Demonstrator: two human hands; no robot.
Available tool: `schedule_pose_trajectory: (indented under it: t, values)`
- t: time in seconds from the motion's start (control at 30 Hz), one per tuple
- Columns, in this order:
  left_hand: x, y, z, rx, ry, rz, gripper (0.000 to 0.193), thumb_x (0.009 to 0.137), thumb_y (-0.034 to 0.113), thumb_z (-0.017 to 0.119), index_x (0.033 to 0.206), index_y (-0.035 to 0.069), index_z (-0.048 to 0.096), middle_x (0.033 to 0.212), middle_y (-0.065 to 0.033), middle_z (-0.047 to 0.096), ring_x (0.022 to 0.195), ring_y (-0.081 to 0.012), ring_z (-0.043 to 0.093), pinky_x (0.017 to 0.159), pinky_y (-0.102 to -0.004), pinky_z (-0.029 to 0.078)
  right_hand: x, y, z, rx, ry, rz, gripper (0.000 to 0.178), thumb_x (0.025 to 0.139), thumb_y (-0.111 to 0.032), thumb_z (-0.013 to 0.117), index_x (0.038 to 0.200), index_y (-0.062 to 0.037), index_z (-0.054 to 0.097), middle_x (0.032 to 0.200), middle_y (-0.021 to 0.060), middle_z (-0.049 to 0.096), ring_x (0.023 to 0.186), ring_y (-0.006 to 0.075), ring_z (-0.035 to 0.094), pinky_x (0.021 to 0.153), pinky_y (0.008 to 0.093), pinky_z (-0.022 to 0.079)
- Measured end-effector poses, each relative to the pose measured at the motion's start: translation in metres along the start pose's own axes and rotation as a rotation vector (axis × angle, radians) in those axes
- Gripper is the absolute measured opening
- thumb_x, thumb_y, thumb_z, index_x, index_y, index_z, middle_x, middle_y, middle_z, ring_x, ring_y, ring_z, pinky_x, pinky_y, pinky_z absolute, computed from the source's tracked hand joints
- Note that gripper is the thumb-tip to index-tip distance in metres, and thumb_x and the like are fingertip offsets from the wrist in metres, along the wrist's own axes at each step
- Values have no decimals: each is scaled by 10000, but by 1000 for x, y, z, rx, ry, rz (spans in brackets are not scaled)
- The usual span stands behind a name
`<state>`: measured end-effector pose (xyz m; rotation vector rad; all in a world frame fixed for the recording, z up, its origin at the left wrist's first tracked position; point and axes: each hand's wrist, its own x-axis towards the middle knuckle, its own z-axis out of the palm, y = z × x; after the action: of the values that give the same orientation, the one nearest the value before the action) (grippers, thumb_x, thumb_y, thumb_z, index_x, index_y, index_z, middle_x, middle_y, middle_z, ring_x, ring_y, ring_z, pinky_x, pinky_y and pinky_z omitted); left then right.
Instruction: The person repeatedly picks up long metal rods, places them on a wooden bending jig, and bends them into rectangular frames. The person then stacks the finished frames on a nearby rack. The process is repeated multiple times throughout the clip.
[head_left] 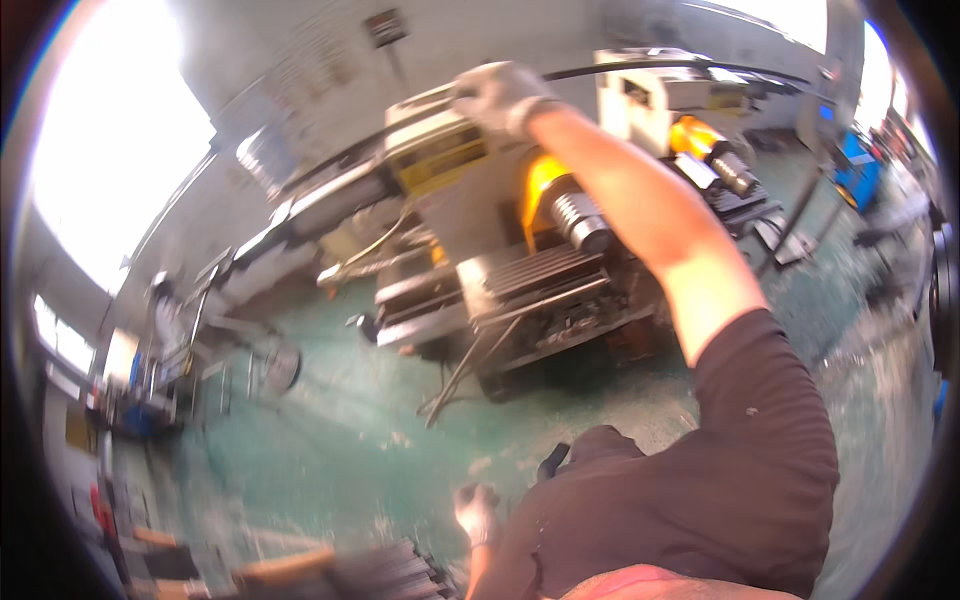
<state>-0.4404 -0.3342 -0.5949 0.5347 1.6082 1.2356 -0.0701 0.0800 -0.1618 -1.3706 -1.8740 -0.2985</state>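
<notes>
My right hand [500,95], in a pale glove, reaches up and forward with its fingers curled over a long dark bar [590,71]. The bar passes in front of the machines and slants down to the left, bent by the lens. Low in the view, beside my dark shirt, hangs my left hand [477,508], also gloved. Its fingers look curled in and I see nothing in them, though the picture is a little blurred. Just beyond my right forearm stands a machine with a yellow housing and a ribbed metal spindle [580,220].
A second machine with a yellow part [698,138] stands further right, near a blue box [857,172]. Metal bars [385,572] lie at the lower left. Thin metal legs [470,372] stick out from the near machine over the green floor [340,440]. A stand [284,368] is at left.
</notes>
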Motion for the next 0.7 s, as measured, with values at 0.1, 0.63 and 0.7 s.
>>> schedule_pose_trajectory:
  t: [0.1, 0.63, 0.7]
  values:
    - [43, 23, -6, 37, -20, 34, 209, 985, 67, 688, 1159, -39, 642, 955, -122, 692, 739, -182, 654, 668, -319, 571, 55, -6, 23, -78, -261, 242, 286, 1008, -329, 717, 1246, -205, 815, 1243, 100, 810, 1151, 309, 752, 1068, 446, 571]
    - [168, 150, 10, 271, 220, -2, 297, 971, 160, 730, 1183, -46, 709, 980, -121, 765, 815, -181, 725, 753, -320, 608, 227, 120, 235, -250, -818, 139, 211, 697, -89, 920, 857, -22, 799, 816, 99, 791, 738, 215, 727, 744, 380, 633]
    - [196, 142, 17, 159, 218, 14, 316, 967, 177, 732, 1183, -53, 708, 1003, -115, 764, 818, -179, 719, 755, -317, 600, 229, 147, 220, -201, -785, 88, 120, 666, -80, 801, 761, -13, 772, 692, 81, 726, 624, 168, 667, 610, 361, 571]
